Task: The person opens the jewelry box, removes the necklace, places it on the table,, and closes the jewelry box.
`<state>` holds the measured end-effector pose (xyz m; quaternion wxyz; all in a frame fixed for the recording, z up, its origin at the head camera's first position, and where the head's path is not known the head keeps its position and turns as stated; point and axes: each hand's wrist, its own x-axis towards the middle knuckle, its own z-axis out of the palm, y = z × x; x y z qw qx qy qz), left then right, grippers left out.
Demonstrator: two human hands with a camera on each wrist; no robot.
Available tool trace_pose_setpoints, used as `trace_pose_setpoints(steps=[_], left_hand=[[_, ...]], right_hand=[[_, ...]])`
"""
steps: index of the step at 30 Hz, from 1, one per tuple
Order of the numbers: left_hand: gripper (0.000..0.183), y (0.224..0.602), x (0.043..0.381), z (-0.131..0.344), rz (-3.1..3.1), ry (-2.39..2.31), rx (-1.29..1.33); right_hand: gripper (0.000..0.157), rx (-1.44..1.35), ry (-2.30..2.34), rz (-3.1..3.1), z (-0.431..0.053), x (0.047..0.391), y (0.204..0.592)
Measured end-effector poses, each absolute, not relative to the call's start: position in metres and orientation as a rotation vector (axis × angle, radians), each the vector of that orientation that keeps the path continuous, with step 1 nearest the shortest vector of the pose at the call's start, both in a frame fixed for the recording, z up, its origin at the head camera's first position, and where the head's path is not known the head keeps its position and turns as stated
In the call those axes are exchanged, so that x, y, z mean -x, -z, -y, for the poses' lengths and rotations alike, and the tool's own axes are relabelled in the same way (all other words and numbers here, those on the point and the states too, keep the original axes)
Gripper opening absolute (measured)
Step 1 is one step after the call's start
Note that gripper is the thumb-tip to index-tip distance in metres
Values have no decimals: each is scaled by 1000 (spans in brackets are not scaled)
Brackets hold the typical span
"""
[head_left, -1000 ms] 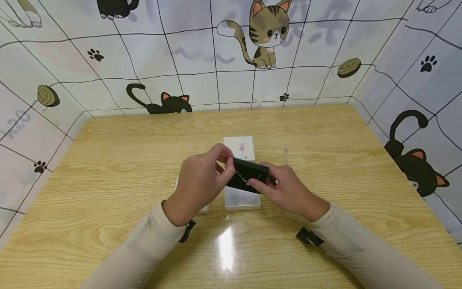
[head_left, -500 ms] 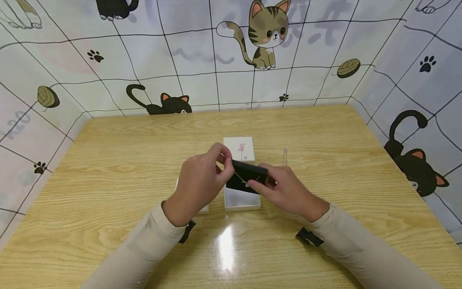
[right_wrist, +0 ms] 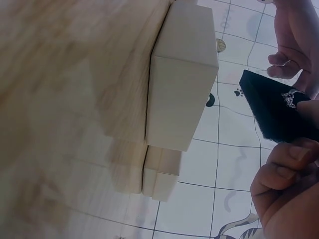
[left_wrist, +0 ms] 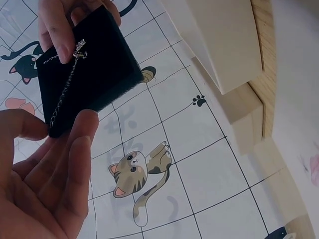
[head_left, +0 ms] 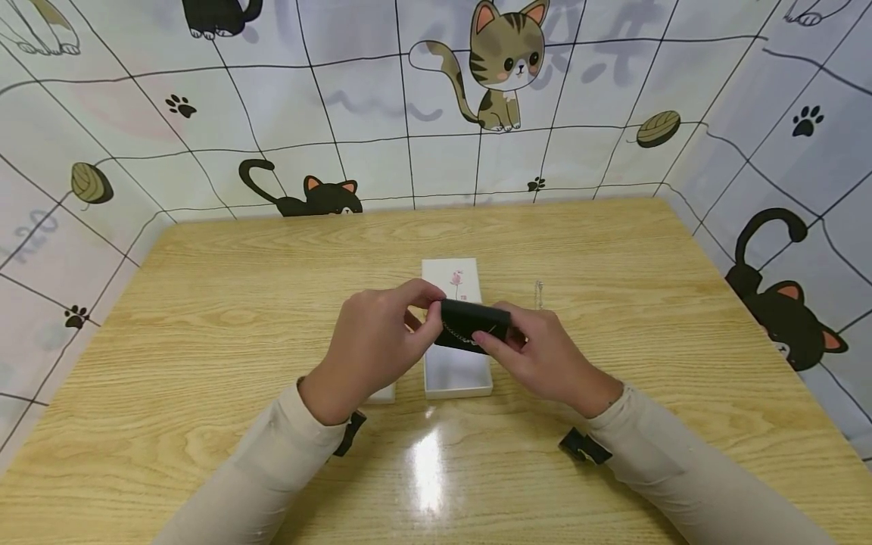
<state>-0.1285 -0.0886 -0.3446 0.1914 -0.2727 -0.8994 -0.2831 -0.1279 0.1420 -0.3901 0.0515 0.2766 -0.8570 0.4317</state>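
Note:
Both hands hold up a black jewellery pad point(head_left: 470, 322) over an open white box point(head_left: 458, 375). A thin silver chain point(left_wrist: 65, 92) with a sparkling charm point(left_wrist: 79, 48) runs across its face. My left hand point(head_left: 378, 333) pinches one corner of the pad, where the chain's end lies between thumb and finger. Gripping the opposite end is my right hand point(head_left: 545, 352), its thumb close by the charm and its other fingers behind the pad. The pad stands tilted, its face turned towards me.
A white lid point(head_left: 450, 274) with a pink flower print lies beyond the box. Another white box point(head_left: 383, 395) is mostly hidden by my left hand. On the wooden table point(head_left: 599, 257) to the right lies a second silver chain point(head_left: 539, 294). Cat-print cloth surrounds the back and sides.
The pad has risen slightly and tilted so its face looks narrower. My left fingers have shifted along its corner; the right hand has moved only a little.

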Motion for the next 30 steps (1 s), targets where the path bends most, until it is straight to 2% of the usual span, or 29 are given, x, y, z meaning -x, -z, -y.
trace_pose_setpoints(steps=[9, 30], left_hand=[[10, 340, 128, 90, 2518, 785, 774], [4, 339, 127, 89, 2622, 826, 649]], right_hand=[[12, -826, -1316, 2596, -142, 129, 391], [8, -988, -1312, 2576, -141, 129, 391]])
